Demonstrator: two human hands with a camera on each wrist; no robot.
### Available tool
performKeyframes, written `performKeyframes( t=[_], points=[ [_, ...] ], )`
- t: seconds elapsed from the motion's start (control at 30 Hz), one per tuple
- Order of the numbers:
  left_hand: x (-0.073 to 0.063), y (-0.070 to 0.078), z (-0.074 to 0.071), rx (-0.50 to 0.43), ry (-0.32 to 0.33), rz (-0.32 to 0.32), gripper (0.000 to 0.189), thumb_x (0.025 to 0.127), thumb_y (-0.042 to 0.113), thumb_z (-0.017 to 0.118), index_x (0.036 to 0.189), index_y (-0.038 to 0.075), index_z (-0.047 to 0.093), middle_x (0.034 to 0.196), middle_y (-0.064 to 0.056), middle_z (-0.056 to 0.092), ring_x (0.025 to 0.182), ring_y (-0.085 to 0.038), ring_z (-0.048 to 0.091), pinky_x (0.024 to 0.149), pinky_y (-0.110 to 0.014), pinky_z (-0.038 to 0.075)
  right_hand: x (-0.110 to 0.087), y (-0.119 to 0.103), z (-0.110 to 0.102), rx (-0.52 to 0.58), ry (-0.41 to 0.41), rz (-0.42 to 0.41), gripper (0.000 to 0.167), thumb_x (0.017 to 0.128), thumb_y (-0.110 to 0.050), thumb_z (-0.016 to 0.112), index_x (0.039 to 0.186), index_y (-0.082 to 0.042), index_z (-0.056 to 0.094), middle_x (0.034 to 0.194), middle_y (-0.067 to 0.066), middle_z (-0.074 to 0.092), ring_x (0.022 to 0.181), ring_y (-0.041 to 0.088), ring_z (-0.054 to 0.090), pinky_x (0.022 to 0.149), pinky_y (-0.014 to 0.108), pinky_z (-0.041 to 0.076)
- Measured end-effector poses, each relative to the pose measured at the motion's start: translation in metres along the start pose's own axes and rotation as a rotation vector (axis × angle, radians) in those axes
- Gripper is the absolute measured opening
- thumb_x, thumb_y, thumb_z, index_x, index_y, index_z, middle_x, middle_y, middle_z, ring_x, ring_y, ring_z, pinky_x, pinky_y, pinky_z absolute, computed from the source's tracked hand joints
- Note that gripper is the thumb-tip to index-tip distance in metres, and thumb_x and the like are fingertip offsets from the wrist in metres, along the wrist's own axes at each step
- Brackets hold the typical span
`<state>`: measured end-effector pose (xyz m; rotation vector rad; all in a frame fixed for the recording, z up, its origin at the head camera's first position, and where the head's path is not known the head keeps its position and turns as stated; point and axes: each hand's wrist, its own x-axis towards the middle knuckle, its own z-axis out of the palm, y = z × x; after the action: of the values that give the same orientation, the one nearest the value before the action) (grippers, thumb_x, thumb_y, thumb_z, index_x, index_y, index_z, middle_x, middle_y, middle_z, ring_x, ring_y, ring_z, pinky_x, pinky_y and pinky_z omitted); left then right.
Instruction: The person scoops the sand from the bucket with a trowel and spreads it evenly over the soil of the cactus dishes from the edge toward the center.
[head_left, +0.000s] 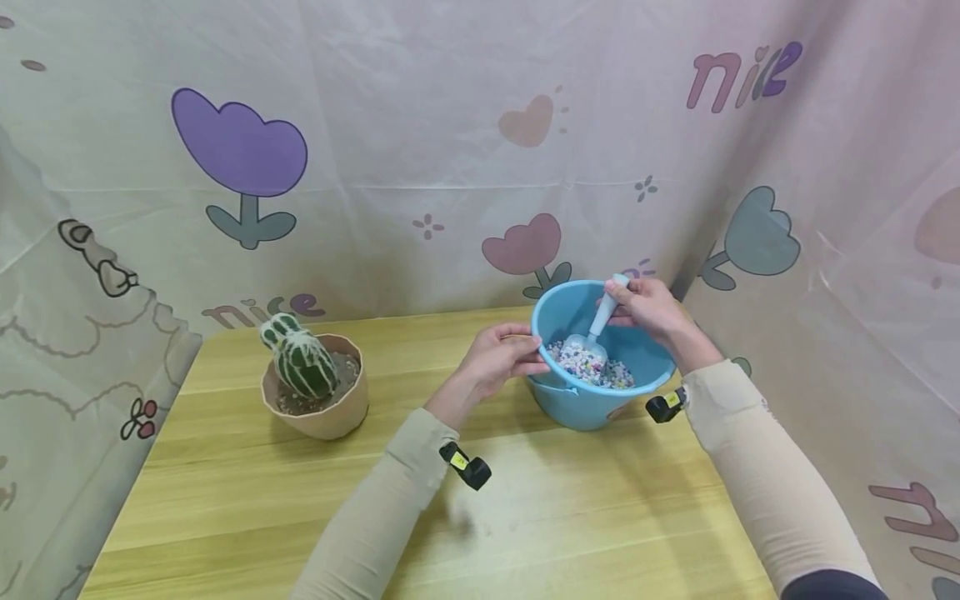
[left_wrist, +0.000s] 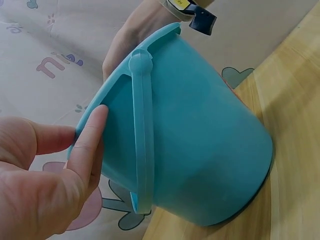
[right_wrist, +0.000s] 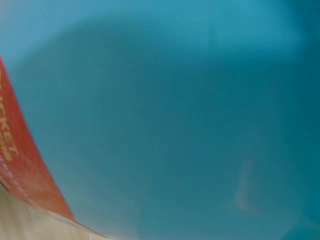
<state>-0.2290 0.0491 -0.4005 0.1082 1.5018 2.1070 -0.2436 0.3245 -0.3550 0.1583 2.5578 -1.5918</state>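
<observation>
A blue bucket (head_left: 581, 408) stands on the table, tipped toward the front. Small white, purple and other coloured pebbles (head_left: 617, 375) lie in its bottom. My left hand (head_left: 501, 358) pinches the bucket's left rim, thumb on one side and fingers on the outer wall (left_wrist: 200, 130). In the left wrist view the bucket's handle (left_wrist: 143, 135) hangs down along its side. My right hand (head_left: 651, 310) grips the pale blue handle of a small scoop (head_left: 603, 315) over the bucket; the scoop's clear head sits among the pebbles. Only the bucket's outer wall (right_wrist: 165, 125) fills the right wrist view.
To the left on the wooden table (head_left: 420, 517) stands a peach-coloured pot (head_left: 330, 421) with soil and a green and white cactus (head_left: 303, 367). A patterned cloth (head_left: 405, 125) hangs behind the table and along both sides. A red label (right_wrist: 25, 155) is on the bucket.
</observation>
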Motion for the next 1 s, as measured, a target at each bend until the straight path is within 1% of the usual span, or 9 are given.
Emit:
performKeyframes(
  t=[0.1, 0.2, 0.4, 0.6, 0.73, 0.8, 0.9, 1.0],
  points=[
    [0.0003, -0.0001, -0.0002, 0.003, -0.003, 0.002, 0.039, 0.102, -0.003, 0.064, 0.139, -0.010, 0.055, 0.096, -0.013, 0.070, 0.072, -0.016, 0.077, 0.077, -0.030, 0.068, 0.0006, -0.0002, -0.0010, 0.004, -0.002, 0.006, 0.059, 0.108, -0.045, 0.054, 0.137, 0.006, 0.055, 0.139, 0.029, 0.065, 0.102, 0.016, 0.078, 0.102, 0.044, 0.059],
    [0.0002, 0.0000, -0.0001, 0.001, -0.005, 0.001, 0.040, 0.102, -0.004, 0.063, 0.140, -0.011, 0.054, 0.095, -0.013, 0.069, 0.072, -0.016, 0.077, 0.076, -0.029, 0.068, 0.0009, -0.0003, -0.0018, 0.009, -0.001, 0.010, 0.057, 0.108, -0.044, 0.056, 0.135, 0.006, 0.057, 0.136, 0.028, 0.067, 0.099, 0.014, 0.078, 0.100, 0.043, 0.060],
    [-0.0010, 0.0004, 0.0006, 0.001, -0.003, 0.000, 0.040, 0.102, -0.004, 0.063, 0.140, -0.011, 0.054, 0.097, -0.013, 0.070, 0.072, -0.016, 0.077, 0.077, -0.029, 0.068, 0.0002, 0.0012, -0.0046, 0.061, -0.008, 0.018, 0.054, 0.110, -0.039, 0.053, 0.134, 0.010, 0.055, 0.129, 0.024, 0.072, 0.089, 0.009, 0.078, 0.096, 0.040, 0.063],
    [-0.0016, 0.0017, 0.0004, 0.006, -0.008, 0.008, 0.042, 0.102, -0.004, 0.063, 0.142, -0.013, 0.051, 0.099, -0.015, 0.070, 0.072, -0.015, 0.076, 0.077, -0.029, 0.068, 0.0001, -0.0001, -0.0059, 0.122, -0.025, 0.036, 0.056, 0.110, -0.042, 0.052, 0.136, 0.008, 0.051, 0.124, 0.017, 0.075, 0.089, 0.008, 0.079, 0.095, 0.037, 0.064],
    [-0.0025, 0.0028, 0.0009, 0.011, -0.002, 0.007, 0.042, 0.102, -0.003, 0.063, 0.142, -0.012, 0.052, 0.103, -0.017, 0.070, 0.073, -0.015, 0.076, 0.077, -0.028, 0.068, -0.0001, -0.0015, -0.0059, 0.149, -0.040, 0.050, 0.055, 0.110, -0.042, 0.052, 0.137, 0.006, 0.050, 0.114, 0.007, 0.077, 0.090, 0.009, 0.079, 0.092, 0.034, 0.065],
    [-0.0027, 0.0029, 0.0011, 0.008, -0.003, 0.006, 0.042, 0.102, -0.004, 0.063, 0.142, -0.012, 0.052, 0.107, -0.021, 0.070, 0.074, -0.015, 0.076, 0.077, -0.029, 0.068, -0.0005, -0.0018, -0.0058, 0.156, -0.043, 0.057, 0.054, 0.110, -0.041, 0.052, 0.137, 0.006, 0.050, 0.108, 0.003, 0.077, 0.089, 0.009, 0.079, 0.089, 0.032, 0.066],
    [-0.0032, 0.0030, 0.0011, 0.014, -0.002, -0.003, 0.043, 0.102, -0.003, 0.063, 0.143, -0.012, 0.052, 0.106, -0.020, 0.069, 0.074, -0.015, 0.076, 0.077, -0.028, 0.067, -0.0010, -0.0015, -0.0060, 0.185, -0.050, 0.068, 0.051, 0.111, -0.039, 0.051, 0.136, 0.006, 0.050, 0.103, 0.000, 0.078, 0.087, 0.010, 0.079, 0.087, 0.030, 0.066],
    [-0.0038, 0.0031, 0.0013, 0.017, -0.002, -0.008, 0.045, 0.102, -0.002, 0.064, 0.144, -0.012, 0.051, 0.101, -0.016, 0.070, 0.074, -0.015, 0.076, 0.077, -0.028, 0.067, -0.0012, -0.0016, -0.0058, 0.221, -0.061, 0.074, 0.047, 0.111, -0.037, 0.051, 0.134, 0.005, 0.050, 0.099, -0.002, 0.078, 0.086, 0.010, 0.079, 0.085, 0.030, 0.067]
  ],
)
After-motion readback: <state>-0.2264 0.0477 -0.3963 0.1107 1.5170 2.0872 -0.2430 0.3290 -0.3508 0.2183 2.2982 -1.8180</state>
